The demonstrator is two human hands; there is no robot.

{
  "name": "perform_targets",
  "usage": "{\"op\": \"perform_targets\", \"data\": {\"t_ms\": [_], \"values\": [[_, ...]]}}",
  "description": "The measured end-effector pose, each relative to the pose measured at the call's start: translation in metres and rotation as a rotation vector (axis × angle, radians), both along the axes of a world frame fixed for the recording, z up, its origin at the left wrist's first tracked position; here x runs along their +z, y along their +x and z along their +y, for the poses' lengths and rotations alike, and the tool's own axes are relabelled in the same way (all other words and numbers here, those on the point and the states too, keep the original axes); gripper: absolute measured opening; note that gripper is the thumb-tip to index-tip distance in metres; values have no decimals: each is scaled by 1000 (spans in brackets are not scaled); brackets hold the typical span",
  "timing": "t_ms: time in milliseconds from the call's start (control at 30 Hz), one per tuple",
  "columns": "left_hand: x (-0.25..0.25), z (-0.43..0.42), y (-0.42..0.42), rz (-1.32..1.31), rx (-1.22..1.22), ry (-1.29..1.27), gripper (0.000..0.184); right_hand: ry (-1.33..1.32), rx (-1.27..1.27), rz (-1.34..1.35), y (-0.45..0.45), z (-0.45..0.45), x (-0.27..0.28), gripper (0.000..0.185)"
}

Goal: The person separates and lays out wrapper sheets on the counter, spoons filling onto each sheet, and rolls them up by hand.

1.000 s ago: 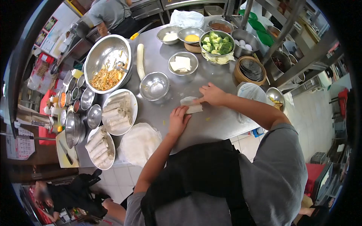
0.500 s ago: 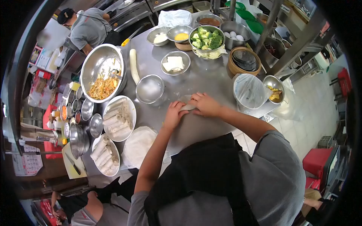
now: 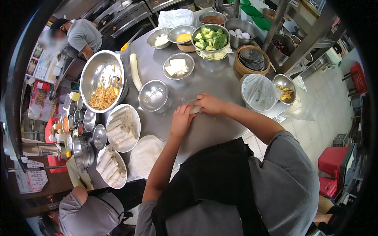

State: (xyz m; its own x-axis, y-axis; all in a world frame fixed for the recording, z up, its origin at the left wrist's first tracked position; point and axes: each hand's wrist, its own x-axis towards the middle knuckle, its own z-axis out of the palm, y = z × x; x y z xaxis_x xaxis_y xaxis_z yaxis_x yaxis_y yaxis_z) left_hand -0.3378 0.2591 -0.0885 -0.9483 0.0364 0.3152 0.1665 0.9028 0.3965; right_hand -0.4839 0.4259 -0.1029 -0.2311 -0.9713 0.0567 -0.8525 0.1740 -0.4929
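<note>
Nearest you, at the close edge of the surface (image 3: 189, 141), an oval plate (image 3: 124, 181) bears a pile of finished rolls (image 3: 109, 168), and a stack of thin pale wrappers (image 3: 146, 156) lies just beside it. A second plate (image 3: 138, 122) of rolls sits a little farther off.

Your two hands meet in front of you over one small pale roll (image 3: 195, 110), which lies on the surface. Your left hand (image 3: 181, 119) has its grip closed over the left end, fingers side by side; your right hand (image 3: 210, 103) pinches the other end, fingers curled. Both hide much of the roll.

Past your hands stands a small metal bowl (image 3: 153, 95), with a long white stalk (image 3: 135, 70) touching its rim side and a large bowl (image 3: 91, 67) of shredded filling (image 3: 104, 95) to the left. To the right are a plastic-covered tub (image 3: 259, 93) and a bamboo basket (image 3: 238, 67) of dark discs.

Farther back come a bowl of white blocks (image 3: 177, 67), then broccoli (image 3: 211, 38), eggs (image 3: 239, 32) and a white plastic bag (image 3: 176, 18). Beyond the surface, at upper left, a person in grey (image 3: 84, 35) leans forward.
</note>
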Motion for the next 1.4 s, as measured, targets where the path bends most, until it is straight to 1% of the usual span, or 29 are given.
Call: {"op": "perform_targets", "data": {"t_ms": [67, 167, 267, 400, 500, 600, 667, 767, 900, 1000, 1100, 1200, 1300, 1400], "values": [[-9, -3, -4, 17, 3, 25, 38, 7, -3, -56, -5, 0, -4, 46], [-10, -10, -9, -17, -6, 81, 37, -42, -127, 25, 10, 4, 24, 52], [-14, -17, -16, -59, -25, 148, 36, -43, -159, 135, 23, 5, 32, 50], [-9, -23, -19, -153, -42, 219, 39, -63, -168, 204, 23, 5, 14, 46], [-1, -12, -11, 11, 13, 55, 43, -81, -149, 210, 16, 5, 4, 44], [7, -5, -4, -39, 59, 0, 45, -77, -117, 205, 9, 3, -1, 45], [-2, -8, -6, -45, 55, 66, 45, -50, -96, 188, 6, 1, -3, 48], [-13, -15, -11, -33, 39, 102, 46, -98, -159, 142, 9, 2, 8, 45], [-16, -22, -15, -46, 2, 113, 48, -138, -186, 149, 13, 3, 12, 47], [-16, -26, -16, -79, -11, 182, 48, -125, -176, 158, 12, 3, 7, 47], [-13, -28, -16, -118, -24, 148, 50, -114, -159, 176, 8, 3, 5, 44], [-12, -27, -18, -62, -40, 127, 46, -95, -142, 183, 4, 2, 2, 40], [-9, -30, -23, -171, 46, 375, 41, -54, -133, 133, -3, 1, 4, 37], [0, -33, -23, -286, 75, 369, 36, -42, -133, 89, -8, 0, 9, 35]]}}
